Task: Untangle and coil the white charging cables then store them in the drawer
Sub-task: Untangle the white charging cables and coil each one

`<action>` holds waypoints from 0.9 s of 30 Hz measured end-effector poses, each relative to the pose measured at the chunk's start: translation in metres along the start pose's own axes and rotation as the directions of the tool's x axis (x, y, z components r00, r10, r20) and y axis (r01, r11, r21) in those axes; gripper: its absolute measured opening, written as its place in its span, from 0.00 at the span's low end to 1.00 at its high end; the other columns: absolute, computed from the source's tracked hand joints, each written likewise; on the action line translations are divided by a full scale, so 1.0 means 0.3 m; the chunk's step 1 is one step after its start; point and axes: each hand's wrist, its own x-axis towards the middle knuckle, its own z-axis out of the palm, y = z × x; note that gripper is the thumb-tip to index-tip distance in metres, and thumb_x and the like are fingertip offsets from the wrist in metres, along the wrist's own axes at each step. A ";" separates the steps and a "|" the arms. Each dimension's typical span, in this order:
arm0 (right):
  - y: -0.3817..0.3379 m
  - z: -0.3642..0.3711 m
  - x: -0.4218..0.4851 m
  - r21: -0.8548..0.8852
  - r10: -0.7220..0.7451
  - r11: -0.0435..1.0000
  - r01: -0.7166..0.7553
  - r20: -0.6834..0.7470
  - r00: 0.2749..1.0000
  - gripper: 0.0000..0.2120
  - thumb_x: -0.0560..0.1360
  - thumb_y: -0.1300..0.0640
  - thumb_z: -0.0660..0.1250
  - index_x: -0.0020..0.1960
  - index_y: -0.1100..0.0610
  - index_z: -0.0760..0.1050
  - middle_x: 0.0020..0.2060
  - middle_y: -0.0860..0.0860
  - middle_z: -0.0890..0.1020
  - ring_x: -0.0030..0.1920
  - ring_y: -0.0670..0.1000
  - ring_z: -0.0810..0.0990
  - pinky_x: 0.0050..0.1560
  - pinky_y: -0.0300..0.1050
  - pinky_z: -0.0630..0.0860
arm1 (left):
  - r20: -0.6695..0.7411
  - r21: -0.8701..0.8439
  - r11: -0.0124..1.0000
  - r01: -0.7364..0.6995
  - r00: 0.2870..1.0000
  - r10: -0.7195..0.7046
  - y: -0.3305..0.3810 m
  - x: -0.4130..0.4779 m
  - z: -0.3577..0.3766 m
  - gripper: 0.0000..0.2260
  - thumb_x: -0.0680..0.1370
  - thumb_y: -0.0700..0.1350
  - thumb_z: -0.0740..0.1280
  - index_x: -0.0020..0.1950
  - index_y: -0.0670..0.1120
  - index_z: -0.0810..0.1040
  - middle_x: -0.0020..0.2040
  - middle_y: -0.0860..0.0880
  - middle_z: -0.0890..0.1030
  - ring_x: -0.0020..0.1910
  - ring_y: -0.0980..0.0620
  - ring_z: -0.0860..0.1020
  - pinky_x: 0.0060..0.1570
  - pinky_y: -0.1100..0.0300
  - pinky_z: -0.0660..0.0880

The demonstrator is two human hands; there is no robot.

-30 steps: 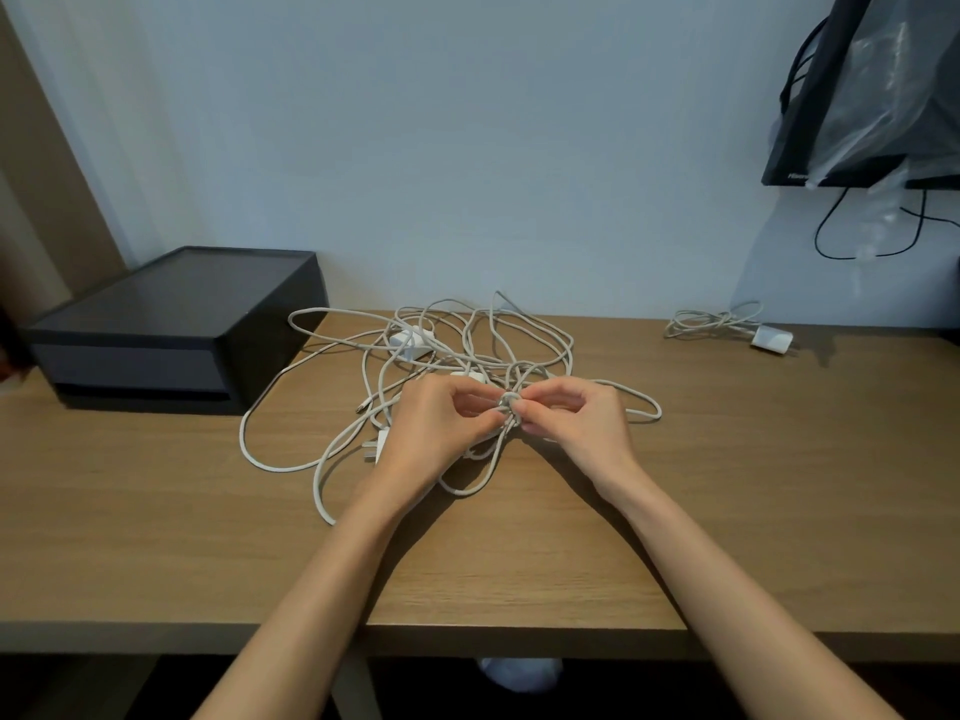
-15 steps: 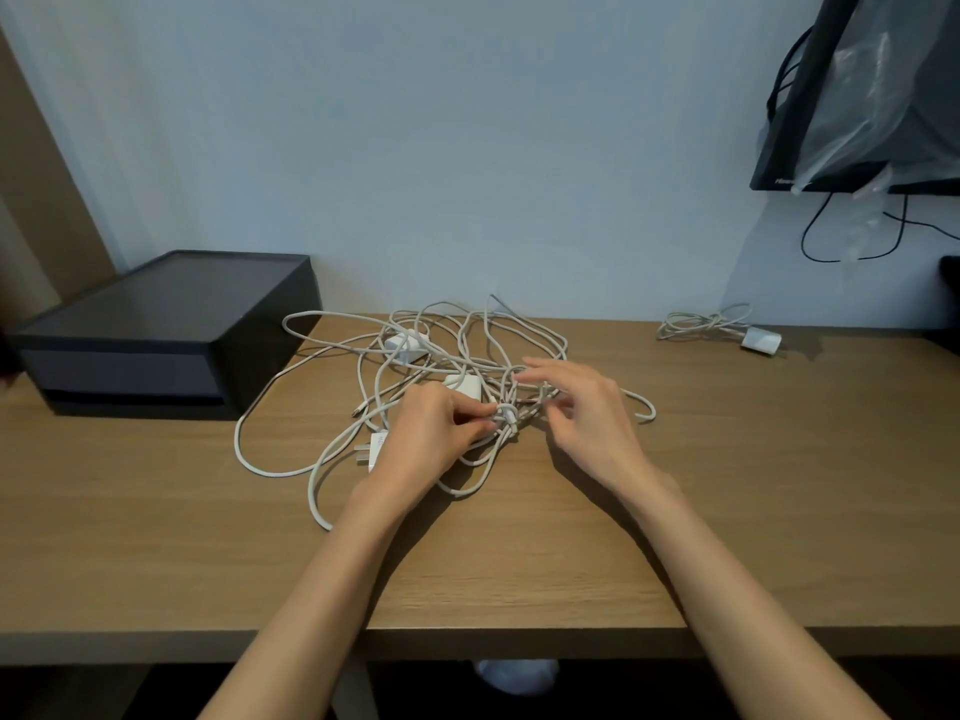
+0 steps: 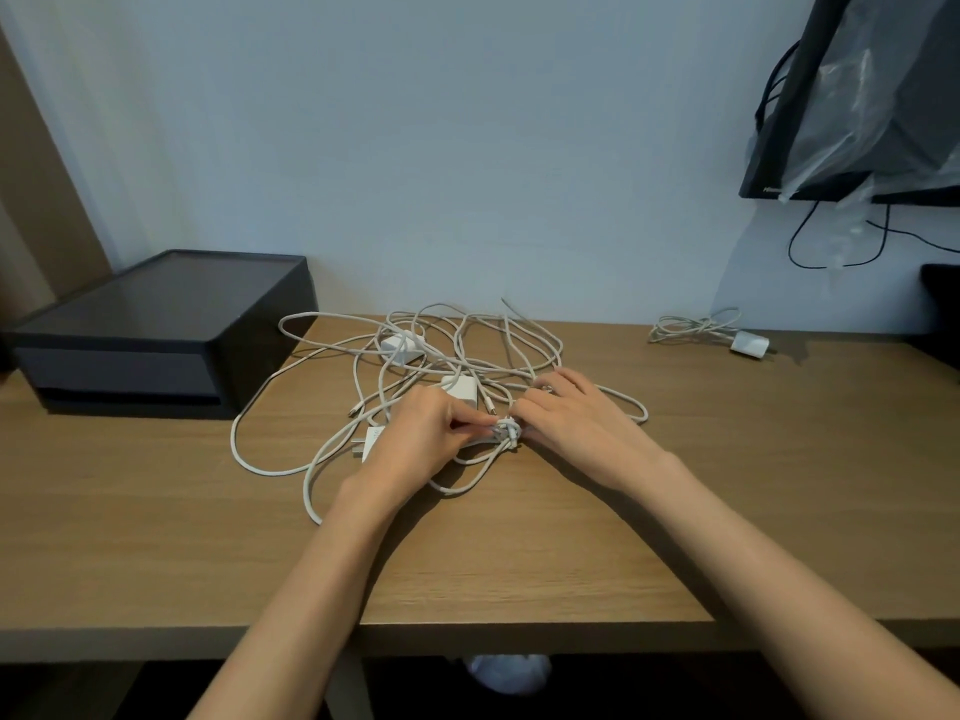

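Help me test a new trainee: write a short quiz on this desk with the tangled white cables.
1. True or false: the left hand pinches the knot in the tangled cables.
2. Fill in: the drawer box looks ___ (open/shut).
3. The bundled cable lies: A) on top of the drawer box; B) at the far right of the desk, apart from the tangle; C) on the floor.
Key: 1 true; 2 shut; 3 B.

Left hand (image 3: pixel 426 440), right hand (image 3: pixel 577 424) — cable knot (image 3: pixel 506 428)
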 end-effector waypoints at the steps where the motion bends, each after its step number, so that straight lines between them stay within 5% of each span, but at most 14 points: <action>1: 0.000 0.000 -0.006 0.006 -0.001 1.000 0.001 -0.011 1.000 0.06 0.77 0.53 0.65 0.52 0.52 0.75 0.50 0.49 0.80 0.55 0.53 0.75 0.61 0.47 0.68 | 0.003 0.013 1.000 -0.008 1.000 0.007 -0.001 -0.001 -0.001 0.10 0.72 0.45 0.73 0.53 0.50 0.84 0.46 0.51 0.85 0.36 0.66 0.74 0.38 0.78 0.66; 8: 0.007 -0.004 -0.033 0.081 0.067 0.994 -0.070 0.033 0.997 0.12 0.81 0.48 0.56 0.54 0.54 0.73 0.50 0.50 0.76 0.50 0.51 0.69 0.47 0.42 0.62 | 0.041 0.138 0.988 -0.065 0.997 0.060 -0.021 0.018 0.008 0.08 0.75 0.43 0.70 0.54 0.49 0.84 0.47 0.50 0.85 0.42 0.56 0.79 0.43 0.69 0.70; 15: 0.007 -0.018 -0.031 0.255 0.177 0.941 -0.222 0.188 0.966 0.17 0.81 0.47 0.57 0.67 0.50 0.68 0.64 0.47 0.72 0.62 0.48 0.66 0.61 0.42 0.64 | 0.061 0.174 0.957 -0.233 0.972 0.226 -0.042 -0.015 0.009 0.13 0.78 0.42 0.66 0.58 0.55 0.81 0.41 0.56 0.82 0.41 0.56 0.77 0.40 0.60 0.72; 20: -0.021 -0.055 -0.008 0.335 0.167 0.914 -0.228 0.203 0.965 0.23 0.76 0.46 0.65 0.69 0.49 0.69 0.65 0.47 0.73 0.66 0.49 0.66 0.68 0.45 0.59 | -0.026 0.196 0.972 -0.132 0.990 0.139 -0.010 -0.028 -0.005 0.13 0.79 0.48 0.63 0.63 0.56 0.77 0.37 0.58 0.73 0.43 0.54 0.71 0.41 0.60 0.61; 24: -0.049 -0.065 0.007 0.354 0.168 0.909 -0.222 0.178 0.970 0.22 0.75 0.44 0.67 0.66 0.48 0.69 0.63 0.46 0.76 0.66 0.47 0.70 0.75 0.51 0.50 | -0.097 0.123 0.992 -0.016 0.995 0.028 -0.014 -0.060 -0.045 0.14 0.81 0.53 0.57 0.62 0.56 0.78 0.53 0.55 0.81 0.56 0.54 0.73 0.58 0.52 0.68; 27: -0.060 -0.067 0.009 0.309 0.110 0.940 -0.146 0.130 0.985 0.18 0.76 0.47 0.66 0.63 0.51 0.71 0.58 0.48 0.78 0.61 0.48 0.72 0.75 0.49 0.50 | 0.023 0.205 0.978 0.028 0.999 -0.034 -0.053 -0.089 -0.090 0.22 0.77 0.64 0.52 0.68 0.59 0.70 0.61 0.57 0.77 0.63 0.53 0.69 0.61 0.53 0.62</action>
